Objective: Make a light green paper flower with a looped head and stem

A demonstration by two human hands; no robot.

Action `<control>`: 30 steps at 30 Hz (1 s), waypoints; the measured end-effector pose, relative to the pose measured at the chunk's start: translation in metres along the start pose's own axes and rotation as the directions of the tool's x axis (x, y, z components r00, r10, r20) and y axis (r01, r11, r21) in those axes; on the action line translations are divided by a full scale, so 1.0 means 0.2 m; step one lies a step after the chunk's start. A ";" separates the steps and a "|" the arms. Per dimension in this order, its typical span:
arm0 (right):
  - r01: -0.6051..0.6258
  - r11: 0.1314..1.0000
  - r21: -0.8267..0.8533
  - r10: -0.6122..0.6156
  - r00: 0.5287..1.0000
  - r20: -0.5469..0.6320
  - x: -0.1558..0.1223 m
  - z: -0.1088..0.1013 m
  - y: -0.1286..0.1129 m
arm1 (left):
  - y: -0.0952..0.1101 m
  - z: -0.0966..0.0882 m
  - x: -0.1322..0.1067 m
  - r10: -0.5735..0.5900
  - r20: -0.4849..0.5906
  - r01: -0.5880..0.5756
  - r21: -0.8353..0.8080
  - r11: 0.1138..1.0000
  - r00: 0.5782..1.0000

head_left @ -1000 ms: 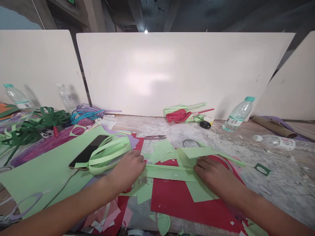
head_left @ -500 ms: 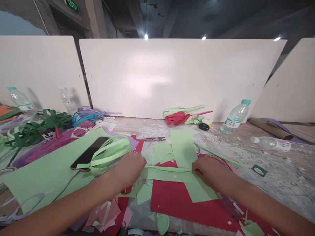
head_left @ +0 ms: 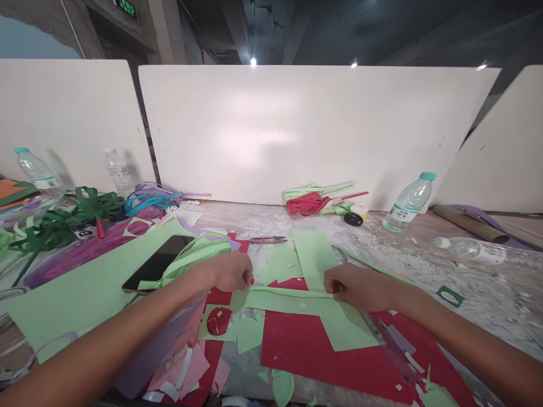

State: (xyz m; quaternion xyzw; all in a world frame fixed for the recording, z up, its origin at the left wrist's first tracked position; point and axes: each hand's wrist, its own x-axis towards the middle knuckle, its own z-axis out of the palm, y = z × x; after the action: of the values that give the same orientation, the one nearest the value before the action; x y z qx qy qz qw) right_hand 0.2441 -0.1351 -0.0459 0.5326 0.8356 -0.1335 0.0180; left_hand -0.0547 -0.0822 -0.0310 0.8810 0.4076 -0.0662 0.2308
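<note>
Lying near: red sheet [head_left: 292, 350]; across its far part, pale green strip [head_left: 288, 301], upper edge pinched in fingers of left hand [head_left: 233, 272] and right hand [head_left: 354, 285]. Uneven pull could crease or tear it. Beyond: snips [head_left: 268, 240].

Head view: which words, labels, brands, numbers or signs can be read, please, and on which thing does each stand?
"EXIT": on the green sign, top left; the characters above it are too small to read.
Right bottle: label characters, too blurred to read surely.
Lying bottle: label too blurred.
Far-left bottle and white-capped bottle: labels too small.
No other text can be read.
</note>
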 end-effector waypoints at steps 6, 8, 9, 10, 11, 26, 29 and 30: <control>0.008 0.998 0.057 -0.013 0.997 0.075 -0.02 -0.01 -0.01 | 0.00 0.02 -0.03 -0.013 -0.024 0.014 0.018 1.000 1.000; -0.011 0.998 0.056 0.008 0.998 0.061 -0.04 0.00 -0.02 | 0.00 0.04 -0.04 -0.007 -0.052 0.007 0.015 1.000 0.999; -0.023 0.998 0.057 0.020 0.999 0.049 -0.04 0.00 -0.02 | -0.01 0.05 -0.05 -0.002 -0.073 0.004 0.016 1.000 0.997; -0.035 0.998 0.060 0.033 0.999 0.034 -0.05 0.00 -0.02 | -0.01 0.06 -0.06 0.002 -0.095 0.000 0.020 1.000 0.996; -0.045 0.997 0.063 0.043 0.999 0.020 -0.05 0.01 -0.03 | -0.01 0.06 -0.06 0.006 -0.113 -0.002 0.031 1.000 0.994; -0.008 0.971 -0.239 -0.031 0.987 -0.160 -0.10 0.11 -0.07 | 0.10 0.17 -0.08 0.037 -0.204 0.062 0.460 0.885 0.978; -0.059 0.936 -0.346 0.005 0.988 -0.153 -0.11 0.13 -0.09 | 0.11 0.19 -0.10 0.044 -0.180 0.051 0.493 0.869 0.983; -0.074 0.922 -0.379 0.020 0.989 -0.145 -0.12 0.14 -0.10 | 0.12 0.19 -0.10 0.042 -0.168 0.049 0.506 0.861 0.985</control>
State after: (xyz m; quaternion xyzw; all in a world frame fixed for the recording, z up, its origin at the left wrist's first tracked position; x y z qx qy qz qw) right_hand 0.2326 -0.1708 -0.0639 0.5466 0.8318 0.0701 0.0671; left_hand -0.0480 -0.1270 -0.0502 0.9122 0.3959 -0.0948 -0.0458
